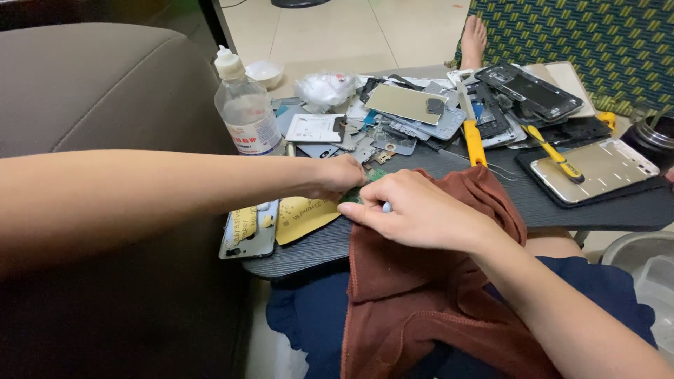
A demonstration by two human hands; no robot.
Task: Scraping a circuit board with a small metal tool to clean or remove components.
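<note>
Cluttered table (597, 210): left hand (337, 177) pinches a green circuit board (365, 184), right hand (421, 210) grips a small tool near the front edge; a slip could scratch it.

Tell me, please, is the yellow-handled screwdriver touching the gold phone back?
Touching: the head view shows the yellow-handled screwdriver lying across the gold phone back.

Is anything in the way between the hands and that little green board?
Nothing visible is. The left hand and the right hand both meet at the green board, which peeks out between them by the brown cloth. Their own fingers hide most of it.
</note>
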